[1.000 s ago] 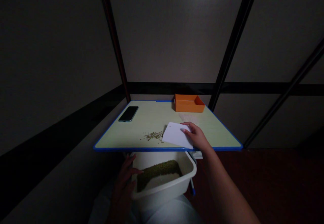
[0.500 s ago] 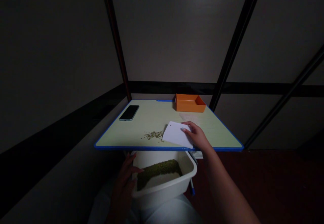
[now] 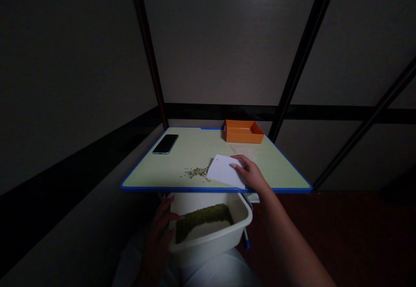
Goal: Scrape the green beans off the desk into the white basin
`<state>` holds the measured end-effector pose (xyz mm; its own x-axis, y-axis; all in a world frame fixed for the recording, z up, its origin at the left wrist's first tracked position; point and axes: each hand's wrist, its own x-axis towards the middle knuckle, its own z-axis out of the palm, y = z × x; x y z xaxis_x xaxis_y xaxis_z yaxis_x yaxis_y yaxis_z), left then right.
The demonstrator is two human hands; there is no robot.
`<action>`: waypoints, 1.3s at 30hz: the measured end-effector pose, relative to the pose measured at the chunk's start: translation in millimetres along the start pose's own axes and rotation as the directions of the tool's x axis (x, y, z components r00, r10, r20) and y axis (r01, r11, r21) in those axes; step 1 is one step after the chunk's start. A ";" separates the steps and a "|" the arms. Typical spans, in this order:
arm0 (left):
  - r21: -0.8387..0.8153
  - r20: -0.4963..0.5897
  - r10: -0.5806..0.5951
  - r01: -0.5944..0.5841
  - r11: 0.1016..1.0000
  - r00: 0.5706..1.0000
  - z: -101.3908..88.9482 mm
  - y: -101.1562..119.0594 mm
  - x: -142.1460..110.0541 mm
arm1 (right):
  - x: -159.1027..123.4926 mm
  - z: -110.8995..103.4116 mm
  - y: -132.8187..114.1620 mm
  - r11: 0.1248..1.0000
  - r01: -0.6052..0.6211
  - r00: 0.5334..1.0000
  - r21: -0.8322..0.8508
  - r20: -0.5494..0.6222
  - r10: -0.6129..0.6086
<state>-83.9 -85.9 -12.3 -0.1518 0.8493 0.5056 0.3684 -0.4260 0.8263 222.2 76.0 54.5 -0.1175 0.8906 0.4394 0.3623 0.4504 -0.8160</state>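
Observation:
My right hand (image 3: 247,172) is closed on a thin white card (image 3: 224,170) with a small hole near one corner, thumb on top. The card is tilted over the tabletop, its left edge at a scatter of small greenish grains (image 3: 196,172). Below the table's front edge, a white plastic tub (image 3: 211,241) rests on my lap, with a bank of green grains (image 3: 208,215) along its far side and bare floor nearer me. My left hand (image 3: 162,222) grips the tub's left rim, fingers reaching over to the inside; part of it is in shadow.
The pale table (image 3: 276,170) has a blue edge. A phone (image 3: 165,144) lies at its back left and an open orange box (image 3: 245,135) stands at the back right. A blue-tipped pen (image 3: 247,241) shows beside the tub. Walls rise behind and to the left.
My right hand has shifted the card slightly to the left, towards the grains. My left hand and the tub have stayed in place.

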 end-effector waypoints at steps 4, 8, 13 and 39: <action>0.015 0.002 0.010 -0.010 1.000 1.000 0.4 1.2 0.9 | 1.6 1.2 -0.7 1.000 -0.007 1.000 -0.004 0.015 0.008; 0.022 0.007 -0.001 0.000 1.000 1.000 -0.3 3.1 2.3 | 2.1 0.8 -0.6 1.000 -0.024 0.999 0.001 0.022 0.024; 0.037 0.046 0.006 -0.007 0.999 0.999 -4.0 4.4 1.8 | -0.2 -0.1 0.0 0.999 -0.037 0.999 0.002 -0.001 0.037; 0.022 -0.028 0.041 -0.040 0.999 0.999 2.4 -1.7 0.9 | 0.7 -1.2 0.6 0.988 -0.100 0.995 0.119 0.031 0.097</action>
<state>-82.4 -83.7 -13.8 -0.1623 0.8223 0.5454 0.3940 -0.4528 0.7998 223.4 76.7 54.8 -0.1103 0.9316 0.3463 0.2594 0.3633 -0.8948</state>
